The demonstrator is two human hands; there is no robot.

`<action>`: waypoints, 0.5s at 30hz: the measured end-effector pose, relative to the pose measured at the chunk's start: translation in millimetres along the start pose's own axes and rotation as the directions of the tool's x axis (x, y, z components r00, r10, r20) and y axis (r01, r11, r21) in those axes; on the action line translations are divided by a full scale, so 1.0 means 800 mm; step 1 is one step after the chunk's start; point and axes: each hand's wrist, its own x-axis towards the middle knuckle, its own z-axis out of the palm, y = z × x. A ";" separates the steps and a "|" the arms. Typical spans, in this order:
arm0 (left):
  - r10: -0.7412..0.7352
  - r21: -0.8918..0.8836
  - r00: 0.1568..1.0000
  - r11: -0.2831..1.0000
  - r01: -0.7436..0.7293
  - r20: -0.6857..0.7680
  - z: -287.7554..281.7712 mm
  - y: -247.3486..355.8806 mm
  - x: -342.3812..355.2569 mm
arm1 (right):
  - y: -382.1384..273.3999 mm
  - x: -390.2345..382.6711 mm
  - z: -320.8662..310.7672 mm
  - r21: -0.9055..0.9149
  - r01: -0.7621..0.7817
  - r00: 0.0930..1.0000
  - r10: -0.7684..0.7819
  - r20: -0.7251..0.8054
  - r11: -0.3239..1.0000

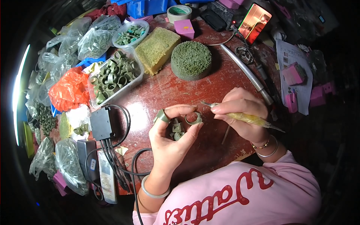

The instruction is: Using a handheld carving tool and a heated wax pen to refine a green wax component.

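Note:
My left hand pinches a small olive-green ring between finger and thumb. A wide green band encircles one of its fingers, and more small green pieces sit inside the curled fingers. My right hand grips a thin pointed tool with a yellow wrapped handle; its metal tip hovers just above and right of the pinched ring, apparently apart from it. A thin stick lies on the red tabletop between my hands, partly hidden by my right hand.
Behind my hands are a tub of green rings, a yellow sponge and a round green pad. A black box with cables and plastic bags crowd the left. A metal rod, lit phone and papers lie right.

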 end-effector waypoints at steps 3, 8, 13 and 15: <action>-0.042 -0.069 0.999 0.997 0.042 0.005 0.000 0.000 -0.001 | 0.006 0.000 0.000 0.220 -0.021 1.000 0.016 0.021 0.975; -0.067 -0.090 0.998 0.994 0.066 -0.010 0.004 0.002 -0.002 | 0.002 -0.001 0.000 0.049 -0.066 0.998 0.065 0.017 0.997; -0.013 -0.020 0.999 1.000 0.013 -0.035 0.007 0.000 -0.002 | -0.007 0.002 0.001 0.027 -0.134 0.991 0.134 0.005 0.991; 0.045 0.064 0.998 0.997 -0.048 0.047 0.004 -0.001 -0.002 | -0.010 0.002 0.005 -0.039 -0.053 0.993 0.056 0.106 0.998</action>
